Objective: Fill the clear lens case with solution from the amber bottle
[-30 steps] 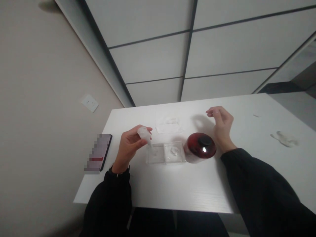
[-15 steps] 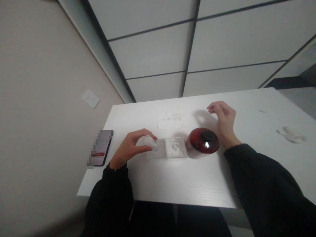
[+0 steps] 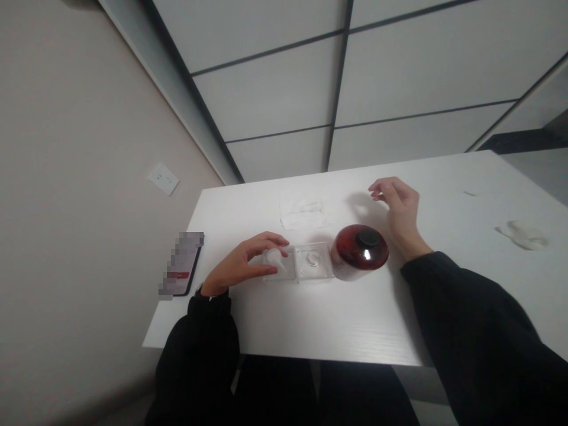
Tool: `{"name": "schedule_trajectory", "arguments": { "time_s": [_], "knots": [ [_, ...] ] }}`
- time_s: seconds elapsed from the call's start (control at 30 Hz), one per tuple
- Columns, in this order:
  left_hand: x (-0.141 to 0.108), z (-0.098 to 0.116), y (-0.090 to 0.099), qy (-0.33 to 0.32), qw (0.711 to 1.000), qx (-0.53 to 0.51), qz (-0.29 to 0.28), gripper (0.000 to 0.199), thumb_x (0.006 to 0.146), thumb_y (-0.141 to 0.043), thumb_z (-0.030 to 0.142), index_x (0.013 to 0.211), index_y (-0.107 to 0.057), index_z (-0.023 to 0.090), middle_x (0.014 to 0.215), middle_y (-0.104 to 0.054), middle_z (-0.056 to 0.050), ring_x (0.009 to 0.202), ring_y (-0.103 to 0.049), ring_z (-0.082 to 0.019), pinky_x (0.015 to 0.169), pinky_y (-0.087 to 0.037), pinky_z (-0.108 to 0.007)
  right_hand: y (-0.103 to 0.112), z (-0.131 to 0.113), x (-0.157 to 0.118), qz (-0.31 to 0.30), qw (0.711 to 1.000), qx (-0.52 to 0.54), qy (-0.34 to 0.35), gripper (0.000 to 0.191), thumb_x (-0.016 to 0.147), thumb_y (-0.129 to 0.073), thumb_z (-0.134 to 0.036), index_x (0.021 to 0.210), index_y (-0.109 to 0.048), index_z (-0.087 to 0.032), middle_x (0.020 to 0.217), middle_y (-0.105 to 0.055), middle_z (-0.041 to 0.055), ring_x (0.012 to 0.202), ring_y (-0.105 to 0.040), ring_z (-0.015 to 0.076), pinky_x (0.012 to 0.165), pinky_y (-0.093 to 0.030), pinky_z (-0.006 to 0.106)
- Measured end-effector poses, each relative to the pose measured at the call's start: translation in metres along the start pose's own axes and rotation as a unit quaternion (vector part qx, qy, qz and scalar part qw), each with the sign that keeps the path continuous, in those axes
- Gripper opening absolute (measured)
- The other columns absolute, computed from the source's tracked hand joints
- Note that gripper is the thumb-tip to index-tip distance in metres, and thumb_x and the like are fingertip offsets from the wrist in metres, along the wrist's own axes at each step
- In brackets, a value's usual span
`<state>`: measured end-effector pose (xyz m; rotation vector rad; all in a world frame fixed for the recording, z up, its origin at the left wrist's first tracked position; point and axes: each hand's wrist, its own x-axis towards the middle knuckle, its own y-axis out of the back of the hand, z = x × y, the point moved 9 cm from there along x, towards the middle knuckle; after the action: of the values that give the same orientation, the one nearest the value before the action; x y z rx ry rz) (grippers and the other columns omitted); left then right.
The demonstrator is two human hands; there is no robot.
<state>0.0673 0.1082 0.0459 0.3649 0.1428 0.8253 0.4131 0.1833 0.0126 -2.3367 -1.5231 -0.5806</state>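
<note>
My left hand (image 3: 248, 260) reaches over the left compartment of a clear two-part box (image 3: 314, 272). Its thumb and fingers are apart around a small whitish, rounded lump (image 3: 274, 258), which looks like soft cotton or plastic and appears to lie in that compartment. The right compartment holds a clear ring-shaped piece (image 3: 313, 258). Against the box's right end stands a dark red bottle (image 3: 355, 239) with a black cap and a pale label. Beyond the bottle, my right hand (image 3: 397, 204) is held with loosely bent fingers slightly apart, nothing visible in them.
A phone (image 3: 181, 266) lies at the table's left edge. Behind the box is a thin clear or white sheet (image 3: 304, 214). A crumpled whitish piece (image 3: 526, 235) and a small scrap (image 3: 470, 193) lie on the right. A wall socket (image 3: 164, 179) is at the left.
My left fingers have spread, and the whitish lump has gone from their grip down into the left compartment. My right hand has hardly moved; the view has shifted slightly.
</note>
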Motion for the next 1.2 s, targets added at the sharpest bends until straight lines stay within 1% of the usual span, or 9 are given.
{"name": "schedule_trajectory", "arguments": {
  "time_s": [0.07,0.13,0.3,0.4,0.53,0.7,0.97,1.2],
  "knots": [
    [-0.0013,-0.0001,-0.0017,0.005,1.000,-0.018,-0.010,0.036,0.093,-0.085,0.041,0.126,-0.079,0.028,0.142,-0.068,-0.010,0.135,-0.064,-0.028,0.120,-0.048,-0.048,-0.0005,0.0012,-0.0001,-0.004,1.000,-0.001,-0.004,0.037,0.096,-0.069,-0.058,0.079,-0.073,-0.025,0.086,-0.073,0.0035,0.073,-0.062,0.0184,0.072,-0.052,0.037],
    [-0.0020,0.0011,-0.0027,0.007,0.999,-0.032,-0.015,0.040,0.092,-0.085,0.039,0.130,-0.076,0.028,0.145,-0.067,-0.010,0.137,-0.063,-0.029,0.120,-0.049,-0.048,-0.0013,0.0020,-0.0001,-0.010,1.000,-0.006,-0.005,0.038,0.096,-0.068,-0.060,0.080,-0.073,-0.026,0.085,-0.072,0.0034,0.073,-0.062,0.0190,0.073,-0.053,0.038],
    [-0.0019,0.0020,-0.0014,0.020,0.999,-0.032,-0.002,0.026,0.093,-0.084,0.036,0.116,-0.080,0.027,0.143,-0.069,-0.010,0.137,-0.063,-0.029,0.121,-0.047,-0.048,-0.0026,0.0040,-0.0003,-0.022,0.999,-0.018,-0.016,0.039,0.095,-0.067,-0.062,0.080,-0.072,-0.026,0.084,-0.071,0.0030,0.074,-0.062,0.0195,0.074,-0.053,0.039],
    [-0.0022,0.0010,-0.0010,0.024,0.999,-0.044,0.003,0.025,0.092,-0.085,0.033,0.115,-0.080,0.026,0.143,-0.070,-0.010,0.136,-0.064,-0.028,0.120,-0.047,-0.047,-0.0033,0.0046,-0.0005,-0.025,0.999,-0.018,-0.015,0.037,0.097,-0.066,-0.059,0.081,-0.072,-0.025,0.084,-0.070,0.0027,0.073,-0.061,0.0179,0.074,-0.053,0.037],
    [-0.0029,0.0004,-0.0003,0.007,0.998,-0.066,0.006,0.026,0.091,-0.086,0.030,0.116,-0.080,0.028,0.145,-0.069,-0.009,0.139,-0.063,-0.026,0.121,-0.046,-0.045,-0.0039,0.0076,-0.0003,-0.024,0.999,-0.015,-0.019,0.037,0.097,-0.066,-0.058,0.080,-0.071,-0.025,0.084,-0.069,0.0022,0.072,-0.060,0.0170,0.072,-0.053,0.036],
    [-0.0022,-0.0022,-0.0021,0.002,0.998,-0.070,-0.003,0.026,0.092,-0.086,0.028,0.116,-0.079,0.030,0.146,-0.068,-0.007,0.141,-0.061,-0.025,0.122,-0.044,-0.045,-0.0032,0.0088,0.0003,-0.021,1.000,-0.011,-0.020,0.036,0.096,-0.068,-0.057,0.080,-0.073,-0.025,0.083,-0.071,0.0022,0.070,-0.060,0.0167,0.071,-0.052,0.036],
    [-0.0015,-0.0031,-0.0035,0.029,0.997,-0.074,0.001,0.025,0.090,-0.087,0.030,0.113,-0.077,0.026,0.144,-0.069,-0.010,0.140,-0.062,-0.028,0.118,-0.047,-0.046,-0.0038,0.0081,0.0006,-0.022,1.000,-0.016,-0.012,0.038,0.096,-0.067,-0.060,0.080,-0.072,-0.026,0.080,-0.070,0.0022,0.070,-0.059,0.0179,0.070,-0.051,0.037],
    [0.0014,-0.0052,-0.0020,0.014,0.997,-0.078,0.019,0.027,0.087,-0.090,0.030,0.110,-0.077,0.024,0.141,-0.072,-0.011,0.137,-0.064,-0.028,0.120,-0.046,-0.047,-0.0048,0.0087,-0.0002,-0.033,0.999,-0.033,-0.017,0.034,0.098,-0.066,-0.054,0.081,-0.072,-0.025,0.078,-0.067,0.0013,0.069,-0.058,0.0172,0.071,-0.051,0.036]
  ]
}}
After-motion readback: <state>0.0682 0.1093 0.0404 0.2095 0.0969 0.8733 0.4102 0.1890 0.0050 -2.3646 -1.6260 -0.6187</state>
